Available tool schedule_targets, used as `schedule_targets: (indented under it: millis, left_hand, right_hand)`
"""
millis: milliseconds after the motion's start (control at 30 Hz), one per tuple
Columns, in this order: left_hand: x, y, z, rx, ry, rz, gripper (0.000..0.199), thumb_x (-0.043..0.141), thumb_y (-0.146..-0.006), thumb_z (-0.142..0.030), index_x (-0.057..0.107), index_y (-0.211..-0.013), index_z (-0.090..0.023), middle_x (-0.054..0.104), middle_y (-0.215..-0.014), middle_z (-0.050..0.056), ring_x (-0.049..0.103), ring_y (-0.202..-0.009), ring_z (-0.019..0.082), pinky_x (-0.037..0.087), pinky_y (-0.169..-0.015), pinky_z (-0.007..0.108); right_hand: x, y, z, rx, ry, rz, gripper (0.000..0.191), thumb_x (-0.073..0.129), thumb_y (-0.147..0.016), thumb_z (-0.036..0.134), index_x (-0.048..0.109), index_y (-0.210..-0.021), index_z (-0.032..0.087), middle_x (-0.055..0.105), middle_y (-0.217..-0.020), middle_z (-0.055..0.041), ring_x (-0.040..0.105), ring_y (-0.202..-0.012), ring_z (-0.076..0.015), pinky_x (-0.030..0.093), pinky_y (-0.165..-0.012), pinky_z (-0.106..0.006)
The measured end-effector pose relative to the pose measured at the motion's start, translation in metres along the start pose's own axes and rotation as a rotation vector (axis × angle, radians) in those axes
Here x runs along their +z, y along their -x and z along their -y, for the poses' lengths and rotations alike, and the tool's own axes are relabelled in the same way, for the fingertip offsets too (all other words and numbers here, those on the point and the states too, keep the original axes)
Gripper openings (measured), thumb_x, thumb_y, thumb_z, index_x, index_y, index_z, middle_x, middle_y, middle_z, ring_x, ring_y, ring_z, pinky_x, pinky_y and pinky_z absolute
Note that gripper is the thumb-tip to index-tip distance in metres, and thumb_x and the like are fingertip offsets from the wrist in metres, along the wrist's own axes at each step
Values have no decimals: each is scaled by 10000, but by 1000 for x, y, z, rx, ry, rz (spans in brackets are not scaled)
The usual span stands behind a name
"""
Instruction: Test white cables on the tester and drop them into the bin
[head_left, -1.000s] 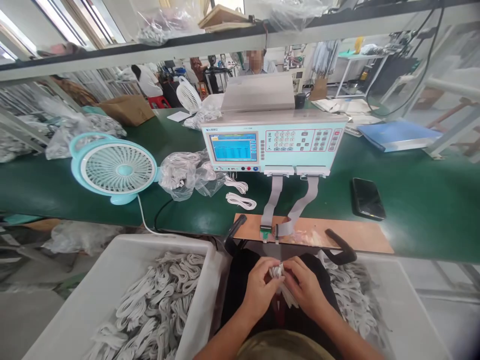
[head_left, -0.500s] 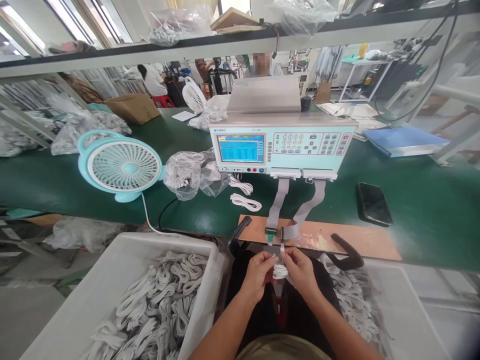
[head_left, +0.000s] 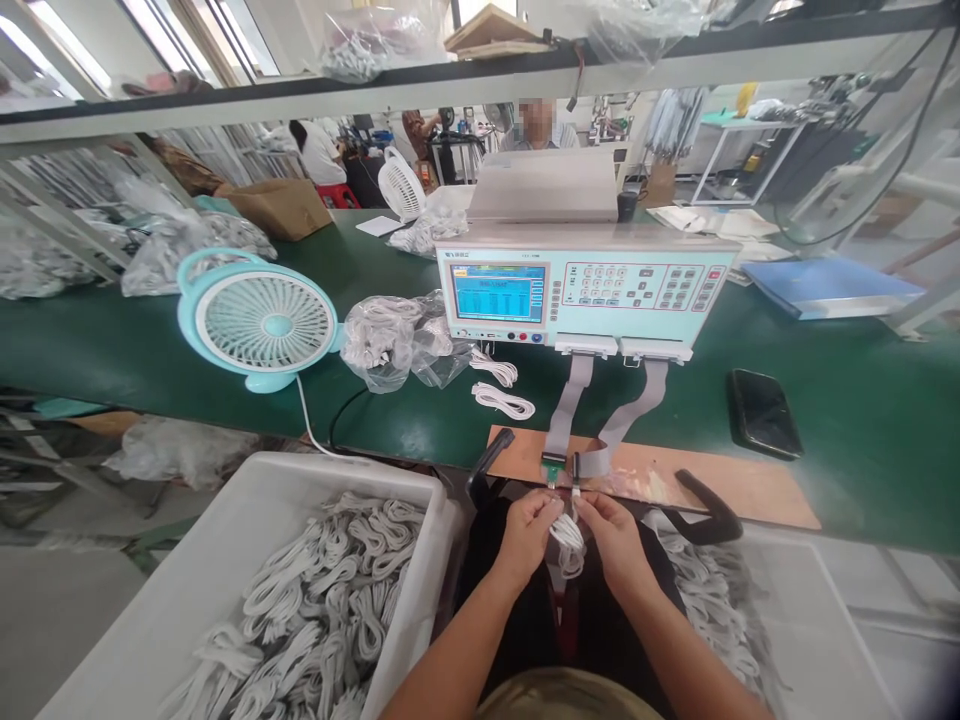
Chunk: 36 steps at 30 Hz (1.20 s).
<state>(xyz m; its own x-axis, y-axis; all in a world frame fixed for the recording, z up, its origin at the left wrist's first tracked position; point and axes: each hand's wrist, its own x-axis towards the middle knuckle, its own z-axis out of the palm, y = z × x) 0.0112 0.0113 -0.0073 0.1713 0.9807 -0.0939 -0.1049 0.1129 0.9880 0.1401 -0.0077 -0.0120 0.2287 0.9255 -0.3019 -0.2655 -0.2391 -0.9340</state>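
A coiled white cable [head_left: 568, 545] hangs between my two hands in front of the bench edge. My left hand [head_left: 531, 525] is closed on one end of it, close under a small green circuit board [head_left: 553, 473]. With thumb and fingers pinched, my right hand [head_left: 606, 528] grips the other end at a dark connector [head_left: 576, 468]. Grey ribbon cables [head_left: 571, 405] run from the board and connector up to a tester [head_left: 577, 290] with a lit blue screen. My fingers hide most of the plug ends.
A white bin [head_left: 300, 470] of coiled cables stands at left, another bin [head_left: 795, 570] at right. On the green bench are a fan [head_left: 277, 325], bagged cables [head_left: 381, 335], two loose coils [head_left: 502, 400], a phone [head_left: 763, 412] and a blue folder [head_left: 832, 288]. A person sits behind the tester.
The cable's left end has moved up to the green board, and the coil hangs lower and fuller. The tester's screen shows a different display. The whole view has shifted slightly.
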Motion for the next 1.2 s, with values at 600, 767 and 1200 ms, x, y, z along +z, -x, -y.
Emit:
schedule_targets:
  millis: [600,767,1200]
  left_hand:
    - [14,-2,15,-84,196,-212,352,657,-688,-460,698,-655,-113,544,-572,15,444,-553,112,366,-560,230]
    - [17,-1,13,-88,235,-235,350,666,-666,-464,697,-666,-115,524,-566,2,430,-549,109,360,-562,231]
    - [17,-1,24,-113,77,-296,401,639,-684,-526,622,-565,-143,528,-536,12,462,-538,127,352,-540,259]
  right_hand:
    - [-10,-6,-9,79,6,56,322,789,-608,451,683,-748,181,583,-616,16,475,-589,-137,381,-566,-234]
    - [-12,-6,-9,27,18,79,324,782,-621,453,688,-755,173,606,-654,-3,481,-590,-148,388,-561,-249]
    - [-7,-2,1,-7,138,-6,372,805,-514,519,698,-705,218,642,-722,-64,564,-686,-231,457,-632,-361]
